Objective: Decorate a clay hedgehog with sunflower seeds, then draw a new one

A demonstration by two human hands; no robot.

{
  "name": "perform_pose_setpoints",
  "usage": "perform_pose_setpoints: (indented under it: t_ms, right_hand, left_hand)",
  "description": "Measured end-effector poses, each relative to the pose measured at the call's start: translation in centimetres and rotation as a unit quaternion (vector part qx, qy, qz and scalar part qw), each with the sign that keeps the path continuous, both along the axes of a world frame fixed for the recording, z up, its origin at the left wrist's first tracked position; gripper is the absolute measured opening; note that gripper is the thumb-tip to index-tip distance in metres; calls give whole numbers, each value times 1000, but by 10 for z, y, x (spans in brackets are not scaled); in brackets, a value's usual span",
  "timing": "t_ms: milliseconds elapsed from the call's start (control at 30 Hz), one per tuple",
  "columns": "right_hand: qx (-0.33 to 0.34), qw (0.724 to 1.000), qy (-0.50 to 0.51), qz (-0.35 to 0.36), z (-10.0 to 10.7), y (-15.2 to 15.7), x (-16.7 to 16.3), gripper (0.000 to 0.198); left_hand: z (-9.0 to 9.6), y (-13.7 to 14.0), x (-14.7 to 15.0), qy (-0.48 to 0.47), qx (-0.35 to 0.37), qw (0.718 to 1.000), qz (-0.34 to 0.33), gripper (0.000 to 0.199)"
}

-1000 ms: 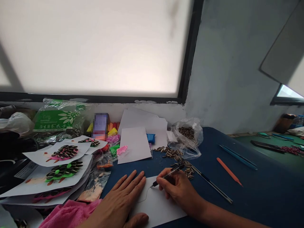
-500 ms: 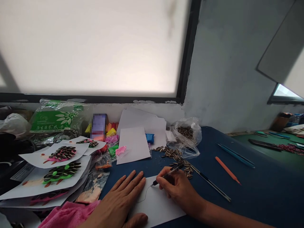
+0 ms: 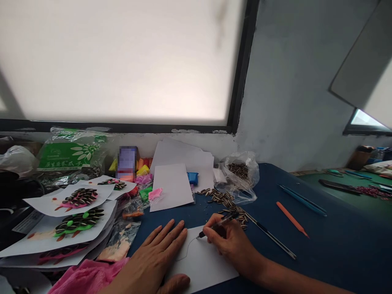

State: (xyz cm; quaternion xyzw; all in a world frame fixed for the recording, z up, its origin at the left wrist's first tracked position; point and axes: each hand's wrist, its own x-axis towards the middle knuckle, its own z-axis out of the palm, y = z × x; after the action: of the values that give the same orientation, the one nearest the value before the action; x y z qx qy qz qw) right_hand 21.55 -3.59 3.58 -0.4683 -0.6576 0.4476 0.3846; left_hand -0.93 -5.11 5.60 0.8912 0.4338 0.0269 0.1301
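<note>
A white sheet of paper (image 3: 211, 265) lies on the dark blue tabletop in front of me. My left hand (image 3: 159, 255) rests flat on its left part, fingers stretched out. In my right hand (image 3: 229, 245) a black pen (image 3: 219, 225) is pinched, its tip touching the paper near the upper edge. A thin curved line runs from beside my left fingers up to the pen tip. Just beyond my right hand, loose striped sunflower seeds (image 3: 223, 198) are scattered, partly hidden by the hand.
Left stand stacked sheets with seed-and-clay hedgehogs (image 3: 80, 197), a pink cloth (image 3: 88, 277) and clay packets (image 3: 118, 241). Behind are blank sheets (image 3: 173, 185) and a plastic bag of seeds (image 3: 239, 171). A metal-ended tool (image 3: 271, 237), an orange tool (image 3: 292, 219) and blue tools (image 3: 303, 200) lie right.
The pen tip has moved slightly right, and the drawn line is a little longer. My left hand stays flat in place on the paper.
</note>
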Motion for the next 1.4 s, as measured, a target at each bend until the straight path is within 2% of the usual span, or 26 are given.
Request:
perform_pose_setpoints:
  t_ms: [200,433,633,833,1100,1400]
  right_hand:
    - [-4,1000,-3,-3,1,-1,2,26]
    - [-1,1000,-8,-8,1,-3,3,28]
    - [5,1000,-21,-10,1,-3,4,28]
    - [11,999,-31,-23,-2,-4,7,27]
    - [14,999,-38,-32,2,-5,7,27]
    - [3,999,-37,-35,3,-9,11,30]
  left_hand:
    - [-6,0,-3,-33,13,999,-5,69]
    - [-1,1,0,17,-13,1000,-9,73]
    - [0,1,-1,-12,-13,1000,-3,72]
    - [3,2,2,9,-25,1000,-9,74]
    - [-6,1,-1,-4,-10,1000,-12,73]
    - [-5,0,-3,-17,14,1000,-13,69]
